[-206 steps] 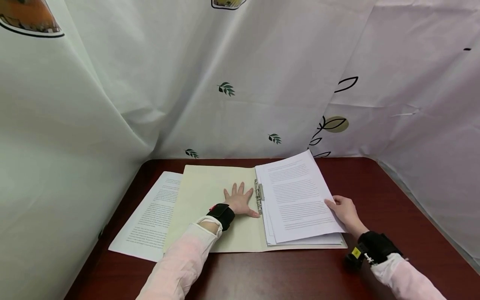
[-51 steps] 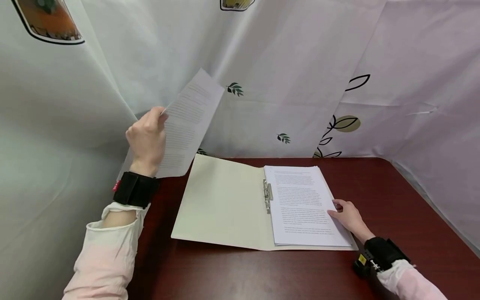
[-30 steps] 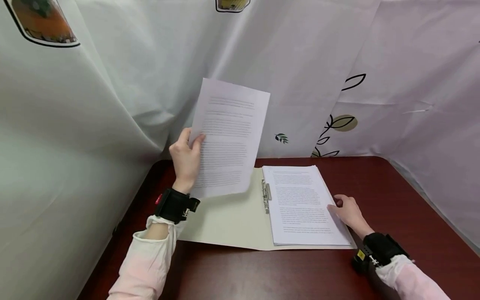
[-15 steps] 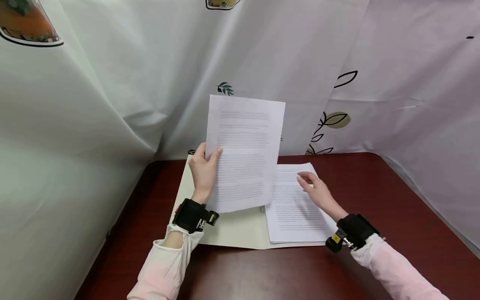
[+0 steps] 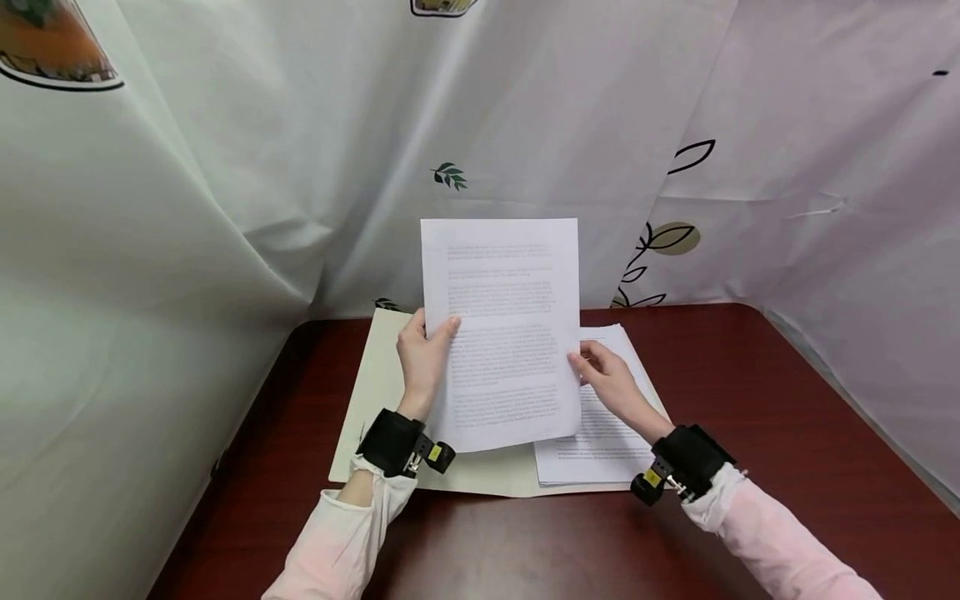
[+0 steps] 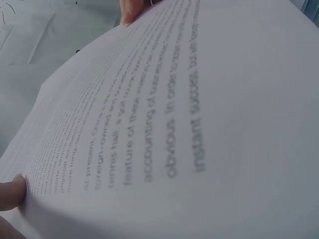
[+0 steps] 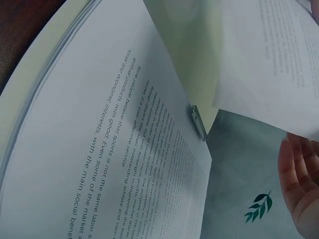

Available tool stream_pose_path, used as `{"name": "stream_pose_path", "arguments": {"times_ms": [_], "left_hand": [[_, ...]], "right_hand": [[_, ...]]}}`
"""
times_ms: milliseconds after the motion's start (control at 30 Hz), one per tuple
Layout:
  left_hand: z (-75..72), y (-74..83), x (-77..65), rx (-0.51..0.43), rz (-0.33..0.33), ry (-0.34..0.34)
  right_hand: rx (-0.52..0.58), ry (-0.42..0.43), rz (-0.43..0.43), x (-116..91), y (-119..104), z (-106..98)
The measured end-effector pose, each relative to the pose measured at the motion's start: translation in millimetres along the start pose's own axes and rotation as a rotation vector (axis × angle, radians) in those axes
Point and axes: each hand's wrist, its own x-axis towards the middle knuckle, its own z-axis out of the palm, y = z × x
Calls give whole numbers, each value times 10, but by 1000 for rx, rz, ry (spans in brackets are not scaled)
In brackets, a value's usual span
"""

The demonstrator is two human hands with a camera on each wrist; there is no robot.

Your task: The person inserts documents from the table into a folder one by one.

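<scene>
A printed sheet of paper [image 5: 502,333] is held upright above an open cream folder [image 5: 480,477]. My left hand [image 5: 422,362] grips its left edge, thumb across the front and the other fingers mostly hidden behind. At the opposite edge my right hand [image 5: 611,387] pinches the paper, with its thumb on the printed side. In the left wrist view, the left thumb [image 6: 14,193] lies on the print. A stack of printed pages [image 5: 611,454] rests in the folder's right half, partly covered by the raised sheet. The right wrist view shows a metal clip [image 7: 198,123] at the stack's edge.
A dark red-brown table [image 5: 510,542] lies under the folder. Pale patterned cloth [image 5: 360,167] hangs behind it and along both sides, close to the table's edges.
The left hand has brought the sheet rightward and down from high at the left. My right hand has left the stack's right edge and taken the sheet's right edge.
</scene>
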Motion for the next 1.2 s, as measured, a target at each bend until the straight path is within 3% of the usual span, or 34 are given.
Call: {"name": "stream_pose_path", "arguments": {"times_ms": [233,433,700,1000,1200], "left_hand": [[63,-45,-47,-18,-24,-29],[123,-61,-54,32,-48,-66],[129,-101,16,104,-79,-145],[130,-212,184,0,-151,-219],[211,-375,213,139,-121,-291]], "right_hand": [[38,45,-19,-14,-8,-15],[-26,82,12,-31,17,-87],[-4,82,54,-66,33,-271],[6,125,164,-189,276,-524],[-21,108,225,-307,394,-654]]}}
